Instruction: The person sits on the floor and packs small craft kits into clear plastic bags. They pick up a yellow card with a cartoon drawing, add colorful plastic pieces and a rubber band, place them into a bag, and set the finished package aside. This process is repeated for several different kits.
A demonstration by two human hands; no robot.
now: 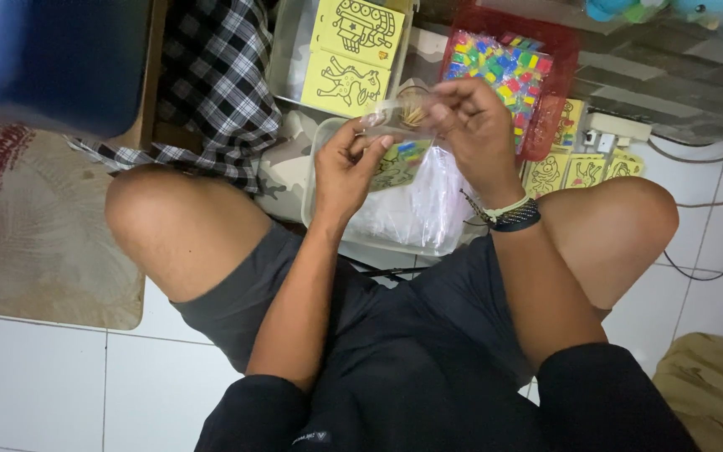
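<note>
I sit cross-legged on the floor. My left hand [346, 167] and my right hand [472, 125] both pinch a small clear plastic bag [395, 113] held up in front of me. Thin pale sticks show inside the bag near my right fingers. Under the bag a yellow card with a coloured drawing [401, 163] lies in a clear plastic tub [318, 146] full of more clear bags. My right wrist wears a dark and pale band.
A clear tray with yellow drawing cards [353, 50] sits beyond the tub. A red basket of small multicoloured packets [504, 67] stands at the right, with more yellow cards [575, 172] beside it. A checked cloth [211, 92], a blue container [52, 59], a mat [35, 226] and cables [713, 209] surround me.
</note>
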